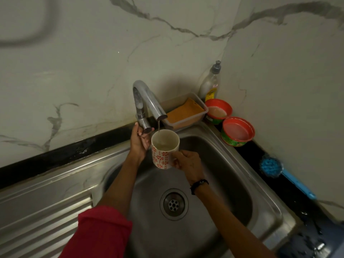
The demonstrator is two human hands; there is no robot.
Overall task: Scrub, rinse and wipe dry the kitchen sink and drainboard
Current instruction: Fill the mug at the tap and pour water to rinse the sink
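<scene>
Fingers [181, 155] of the right hand [188, 164] are curling around the side of a white mug [163, 148] with red flower prints, gripping it and holding it upright over the sink [232, 175]. Nearest the camera, a red sleeve [100, 233] is covering the left forearm, and a dark band [199, 185] is sitting on the right wrist. Below the 2 arms, the round drain [174, 204] is lying in the bottom of the steel basin, and the ribbed drainboard [44, 220] is stretching away on the left, joined to the basin.

Farther in, the left hand [139, 140] is reaching up to the tap lever [144, 123], its fingers wrapping around the lever's end just beside the mug's rim. A thin stream of water [158, 125] is falling from the spout of the chrome tap [147, 101] into the mug, which is already holding some water.

Along the right edge, on the black tabletop [260, 151], a blue scrub brush [275, 169] is lying against the wall with its handle pointing toward the camera. Beyond it, 2 red-rimmed tubs [237, 131] are standing side by side near the corner. Behind the tap, a clear tray [186, 112] is holding an orange sponge, and a dish-soap bottle [210, 84] with a grey cap is standing upright in the corner against the marble-patterned wall [93, 53].
</scene>
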